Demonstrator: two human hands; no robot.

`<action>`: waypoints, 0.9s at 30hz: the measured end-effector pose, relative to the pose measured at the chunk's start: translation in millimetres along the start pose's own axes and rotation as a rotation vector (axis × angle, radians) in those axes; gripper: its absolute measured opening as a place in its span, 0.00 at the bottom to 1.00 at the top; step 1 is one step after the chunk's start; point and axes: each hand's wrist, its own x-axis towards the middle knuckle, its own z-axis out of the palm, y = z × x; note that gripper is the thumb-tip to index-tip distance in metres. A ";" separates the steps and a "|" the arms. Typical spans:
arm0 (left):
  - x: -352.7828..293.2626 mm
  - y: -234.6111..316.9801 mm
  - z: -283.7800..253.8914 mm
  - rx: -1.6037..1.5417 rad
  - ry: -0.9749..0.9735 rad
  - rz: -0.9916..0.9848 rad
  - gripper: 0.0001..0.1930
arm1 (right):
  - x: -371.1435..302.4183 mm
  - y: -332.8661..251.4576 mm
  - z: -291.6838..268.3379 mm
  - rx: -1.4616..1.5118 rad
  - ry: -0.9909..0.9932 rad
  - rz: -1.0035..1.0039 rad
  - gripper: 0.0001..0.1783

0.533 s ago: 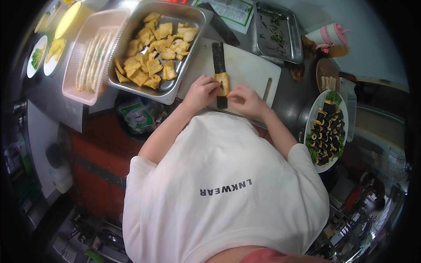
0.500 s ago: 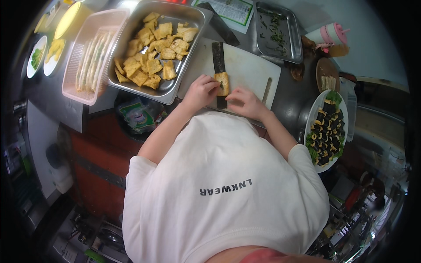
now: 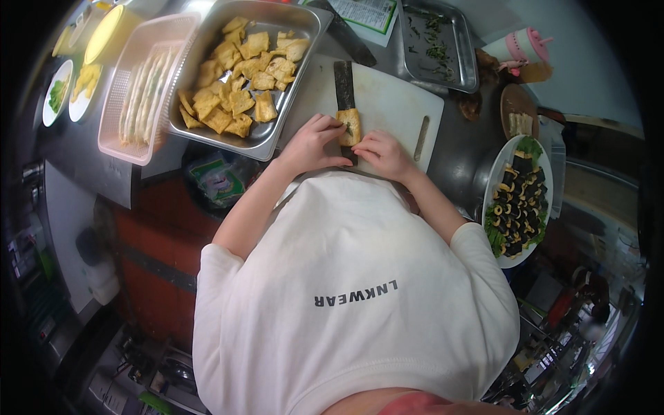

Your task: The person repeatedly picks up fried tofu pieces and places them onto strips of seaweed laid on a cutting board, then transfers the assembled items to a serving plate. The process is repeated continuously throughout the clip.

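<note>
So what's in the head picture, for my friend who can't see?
The left hand and right hand are at a yellow piece on a dark strip, on a white cutting board. A metal tray of yellow pieces stands left, a plate of dark rolls right.

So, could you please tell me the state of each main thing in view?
Long black seaweed strip, upper part lying flat
Golden rectangular fried sheet, lying unrolled on the strip
Deep rectangular steel tray, holding golden pieces
Pink plastic basket, holding pale sticks
White oval plate, loaded with dark rolls
Shallow steel tray, scattered with green bits
</note>
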 end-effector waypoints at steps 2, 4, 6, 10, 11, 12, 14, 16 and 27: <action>-0.6 -0.6 1.6 0.006 0.002 -0.001 0.31 | 0.5 -0.1 0.1 0.004 -0.002 -0.001 0.04; -0.7 -0.2 2.2 0.004 0.004 -0.007 0.29 | 0.2 0.0 0.7 0.019 0.002 0.008 0.03; -1.0 -1.3 4.4 0.021 -0.001 -0.019 0.28 | 0.4 -2.8 1.8 0.052 0.025 0.071 0.03; -1.4 0.4 5.4 0.031 -0.002 -0.045 0.25 | 1.8 -6.3 -0.2 0.079 0.031 0.073 0.04; -1.7 -0.3 6.4 0.033 0.006 -0.041 0.25 | 2.0 -8.0 -1.6 0.125 0.017 0.108 0.04; -2.1 -1.4 7.6 0.036 0.013 -0.037 0.25 | 1.9 -10.2 -3.4 0.171 0.002 0.143 0.04; -3.1 -2.2 8.4 0.039 0.019 -0.038 0.25 | 1.2 -10.5 -4.9 0.231 -0.019 0.204 0.05; -1.9 -1.0 7.8 0.036 0.014 -0.045 0.26 | 0.5 -8.0 -6.3 0.257 -0.028 0.258 0.05; 0.0 7.5 8.5 0.028 0.110 -0.023 0.16 | 12.4 -7.7 8.5 0.113 0.153 0.202 0.04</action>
